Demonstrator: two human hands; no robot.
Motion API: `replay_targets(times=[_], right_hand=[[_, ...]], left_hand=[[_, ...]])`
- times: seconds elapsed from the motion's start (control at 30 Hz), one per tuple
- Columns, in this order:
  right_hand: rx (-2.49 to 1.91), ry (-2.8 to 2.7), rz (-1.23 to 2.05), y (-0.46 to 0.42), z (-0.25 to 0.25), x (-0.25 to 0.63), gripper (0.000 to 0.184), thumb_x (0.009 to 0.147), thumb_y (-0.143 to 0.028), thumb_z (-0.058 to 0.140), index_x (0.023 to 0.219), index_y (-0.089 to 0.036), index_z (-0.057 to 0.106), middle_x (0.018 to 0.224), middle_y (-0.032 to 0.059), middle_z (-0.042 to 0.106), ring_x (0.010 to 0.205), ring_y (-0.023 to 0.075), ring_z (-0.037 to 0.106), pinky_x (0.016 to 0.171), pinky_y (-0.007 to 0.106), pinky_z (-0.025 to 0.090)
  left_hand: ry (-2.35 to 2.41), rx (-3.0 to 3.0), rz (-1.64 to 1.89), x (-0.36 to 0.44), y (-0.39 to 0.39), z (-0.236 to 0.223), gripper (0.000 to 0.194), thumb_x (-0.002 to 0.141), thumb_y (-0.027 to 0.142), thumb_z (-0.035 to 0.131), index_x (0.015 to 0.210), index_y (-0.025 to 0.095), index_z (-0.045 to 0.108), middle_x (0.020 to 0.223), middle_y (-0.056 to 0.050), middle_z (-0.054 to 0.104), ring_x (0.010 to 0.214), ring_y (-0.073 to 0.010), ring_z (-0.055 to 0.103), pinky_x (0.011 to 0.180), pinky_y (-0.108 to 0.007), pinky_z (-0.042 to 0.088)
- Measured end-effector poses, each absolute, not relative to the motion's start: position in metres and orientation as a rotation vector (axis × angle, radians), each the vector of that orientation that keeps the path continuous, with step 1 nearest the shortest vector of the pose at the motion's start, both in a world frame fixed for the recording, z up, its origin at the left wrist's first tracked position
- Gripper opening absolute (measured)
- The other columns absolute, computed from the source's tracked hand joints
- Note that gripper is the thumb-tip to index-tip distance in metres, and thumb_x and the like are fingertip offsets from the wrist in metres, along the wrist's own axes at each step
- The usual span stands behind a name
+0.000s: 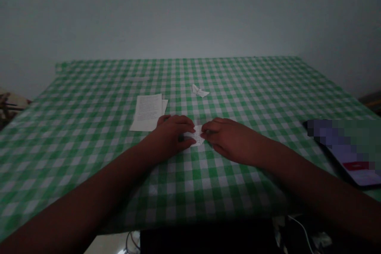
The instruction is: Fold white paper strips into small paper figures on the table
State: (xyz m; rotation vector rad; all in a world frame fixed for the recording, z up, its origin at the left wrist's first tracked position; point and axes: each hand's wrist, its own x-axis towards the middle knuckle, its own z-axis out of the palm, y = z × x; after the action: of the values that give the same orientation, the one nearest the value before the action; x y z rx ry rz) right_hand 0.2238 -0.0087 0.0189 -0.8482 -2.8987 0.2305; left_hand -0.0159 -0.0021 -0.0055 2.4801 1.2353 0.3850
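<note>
A small folded piece of printed paper (195,138) lies between my two hands, near the middle of the table. My left hand (172,137) is closed on its left side, thumb at the near edge and fingers at the far edge. From the right, my right hand (230,139) pinches the paper's right edge with its fingertips. Part of the paper is hidden under the fingers. Just left of my left hand is a small stack of printed sheets (147,111), slightly fanned. Farther back sits a folded white paper shape (200,91) with pointed ends.
A green and white checked cloth (253,83) covers the table. At the right edge lies a tablet-like device (342,154) with a lit, partly blurred screen. A pale wall (184,12) rises behind the table. A white cable (302,228) hangs below the front edge.
</note>
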Motion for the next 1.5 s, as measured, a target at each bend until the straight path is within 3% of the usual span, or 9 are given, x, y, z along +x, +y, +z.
replay_targets(times=[0.33,0.57,0.77,1.5], right_hand=[[-0.942,-2.922,0.164,-0.025,0.018,0.223,0.039,0.091,-0.007,0.048,0.127,-0.012,0.062,0.13,0.0147,0.063,0.118,0.0275,0.057,0.105,0.046,0.046],[-0.987,-2.929,0.185,-0.023,0.018,0.221,0.037,0.093,-0.007,0.047,0.126,-0.012,0.063,0.127,0.0137,0.064,0.116,0.0272,0.058,0.104,0.046,0.047],[-0.978,-2.933,0.145,-0.03,0.013,0.224,0.046,0.092,-0.005,0.044,0.136,-0.008,0.056,0.139,0.0155,0.057,0.127,0.0284,0.052,0.113,0.044,0.04],[-1.031,-2.908,0.106,-0.039,0.012,0.22,0.046,0.094,-0.015,0.044,0.138,-0.005,0.054,0.142,0.0183,0.054,0.129,0.0308,0.049,0.113,0.048,0.038]], left_hand=[[1.23,2.495,0.371,-0.017,-0.002,-0.005,0.029,0.086,0.037,0.068,0.114,0.03,0.067,0.124,-0.001,0.066,0.118,-0.0252,0.058,0.108,-0.05,0.028],[1.22,2.494,0.334,-0.017,-0.003,-0.005,0.028,0.087,0.038,0.066,0.114,0.03,0.069,0.125,-0.002,0.066,0.119,-0.0269,0.057,0.111,-0.054,0.025],[1.235,2.494,0.354,-0.015,-0.006,-0.002,0.029,0.085,0.038,0.069,0.112,0.03,0.068,0.124,-0.001,0.065,0.118,-0.0258,0.057,0.108,-0.051,0.025],[1.3,2.498,0.377,-0.008,-0.011,0.001,0.028,0.084,0.04,0.069,0.109,0.028,0.067,0.122,-0.001,0.065,0.115,-0.0241,0.058,0.105,-0.047,0.027]])
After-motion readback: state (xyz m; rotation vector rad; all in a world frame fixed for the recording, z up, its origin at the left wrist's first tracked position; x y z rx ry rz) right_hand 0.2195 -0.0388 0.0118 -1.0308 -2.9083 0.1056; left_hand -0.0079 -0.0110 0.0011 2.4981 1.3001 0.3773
